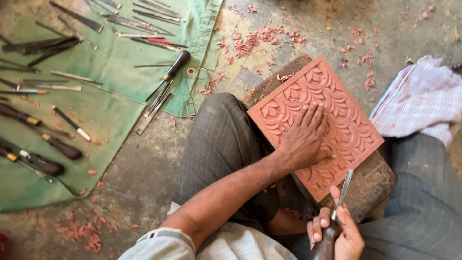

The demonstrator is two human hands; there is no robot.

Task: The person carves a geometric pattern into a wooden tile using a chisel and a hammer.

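Note:
A square reddish-brown panel [337, 103] carved with leaf and arc patterns lies on a dark wooden block [373, 185] between my knees. My left hand [305, 137] lies flat on the panel's lower middle, fingers spread and pressing it down. Below the panel's near corner, my right hand [337, 233] grips a chisel [342, 192] by its dark handle. The metal blade points up toward the panel's near edge.
A green cloth [110, 62] at left carries several chisels, gouges and dark-handled tools [57, 144]. Reddish wood shavings [255, 41] are scattered over the concrete floor. A folded striped cloth [423, 98] lies at right. My grey-trousered legs flank the block.

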